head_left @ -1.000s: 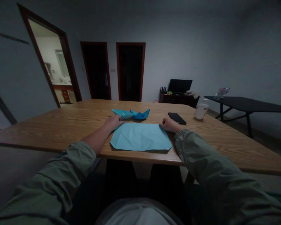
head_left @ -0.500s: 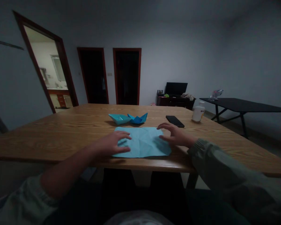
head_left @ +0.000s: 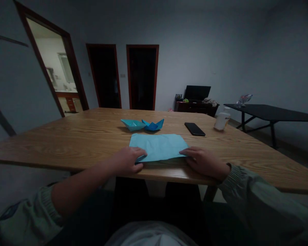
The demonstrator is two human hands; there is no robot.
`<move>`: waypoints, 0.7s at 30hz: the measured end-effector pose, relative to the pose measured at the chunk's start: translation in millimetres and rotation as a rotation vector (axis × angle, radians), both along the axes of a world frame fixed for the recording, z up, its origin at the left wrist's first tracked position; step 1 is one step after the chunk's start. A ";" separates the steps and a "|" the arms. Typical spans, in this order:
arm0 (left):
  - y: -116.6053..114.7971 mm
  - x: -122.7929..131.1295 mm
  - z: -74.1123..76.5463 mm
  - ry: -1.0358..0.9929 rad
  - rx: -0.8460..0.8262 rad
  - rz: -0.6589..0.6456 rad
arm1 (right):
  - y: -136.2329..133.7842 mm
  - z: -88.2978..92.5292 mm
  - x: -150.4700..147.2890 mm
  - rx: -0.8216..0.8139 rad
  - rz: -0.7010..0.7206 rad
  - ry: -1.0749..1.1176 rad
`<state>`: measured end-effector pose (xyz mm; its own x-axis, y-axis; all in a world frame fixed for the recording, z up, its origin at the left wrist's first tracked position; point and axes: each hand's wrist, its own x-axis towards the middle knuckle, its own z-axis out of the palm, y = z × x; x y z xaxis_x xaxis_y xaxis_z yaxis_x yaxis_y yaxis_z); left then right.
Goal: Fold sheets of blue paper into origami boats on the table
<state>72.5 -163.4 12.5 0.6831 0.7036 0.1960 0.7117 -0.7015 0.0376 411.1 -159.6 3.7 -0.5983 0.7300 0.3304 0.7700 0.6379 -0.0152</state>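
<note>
You are seated at the near edge of a long wood-grain table (head_left: 66, 145) in a dim room, with two dark doorways (head_left: 142, 77) ahead and a black side table (head_left: 269, 112) to the right. A sheet of light blue paper (head_left: 157, 147) lies flat on the tabletop, centred in front of you, with its near edge just at the table's edge. This position appears to give both hands access to the near corners.

Your left hand (head_left: 125, 160) rests at the near-left corner, and your right hand (head_left: 204, 162) at the near-right corner. Both grips are narrow, with the fingers curled over the paper, apparently to steady the sheet or lift its near edge. You cannot tell whether either thumb pinches from beneath.

Beyond the sheet stand two folded paper boats (head_left: 142, 125), one pale and one darker blue. To their right lie a black smartphone (head_left: 194, 129) and a white plastic bottle (head_left: 222, 120).
</note>
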 end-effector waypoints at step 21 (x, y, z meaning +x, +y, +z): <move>3.7 -32.7 -21.6 -0.068 0.379 -0.129 | -9.7 -1.3 30.3 -0.067 -0.034 -0.091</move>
